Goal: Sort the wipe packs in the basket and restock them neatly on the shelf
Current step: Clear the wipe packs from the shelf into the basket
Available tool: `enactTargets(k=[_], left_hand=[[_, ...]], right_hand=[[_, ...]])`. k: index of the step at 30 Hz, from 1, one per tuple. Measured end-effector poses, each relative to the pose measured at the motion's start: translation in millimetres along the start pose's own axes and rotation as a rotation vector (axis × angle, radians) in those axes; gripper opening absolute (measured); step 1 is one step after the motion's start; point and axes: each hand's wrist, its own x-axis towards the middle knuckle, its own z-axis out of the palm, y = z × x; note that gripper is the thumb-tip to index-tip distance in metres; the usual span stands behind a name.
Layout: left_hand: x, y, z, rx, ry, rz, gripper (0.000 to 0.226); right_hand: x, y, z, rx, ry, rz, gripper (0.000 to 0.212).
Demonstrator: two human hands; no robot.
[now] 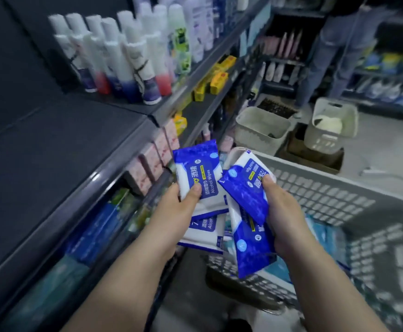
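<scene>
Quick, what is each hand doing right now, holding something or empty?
Left hand: fingers curled round a small stack of alcohol wipe packs.
Right hand: fingers curled round more blue wipe packs, over the basket.

Basket [327, 195] cut off at lower right corner, bottles [133, 56] blurred

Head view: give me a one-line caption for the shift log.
The left hand and right hand each hold blue wipe packs by the grey basket, beside the shelf.
</scene>
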Motion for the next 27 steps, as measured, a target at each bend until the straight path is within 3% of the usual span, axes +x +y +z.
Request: enactTargets(k=[4, 7, 10, 14, 20, 25, 27], left_hand=[[23, -16, 94, 0.031, -0.122, -0.149, 0.016], [39, -29, 155, 0.094, -0.245, -0.284, 0.029], [52, -56, 190, 0.281, -0.293, -0.377, 0.032], [63, -87, 201, 0.454, -0.298, -0.458, 0.012], [74, -101, 196, 0.432, -0.181, -0.530, 0.016], [81, -106, 189, 0.443, -0.138, -0.564, 0.016], [82, -105, 187, 0.459, -0.141, -0.580, 0.018]], right_hand=[[25, 0, -93, 0.041, 0.154, 0.063, 0.035], [42, 5, -150, 0.052, 0.232, 0.096, 0.035], [54, 10, -193, 0.012, 0.291, 0.110, 0.035], [66, 22, -232, 0.025, 0.337, 0.179, 0.034], [96, 59, -239, -0.043, 0.329, 0.357, 0.051], [104, 108, -243, -0.156, 0.280, 0.453, 0.024], [103, 113, -243, -0.153, 0.293, 0.474, 0.024]])
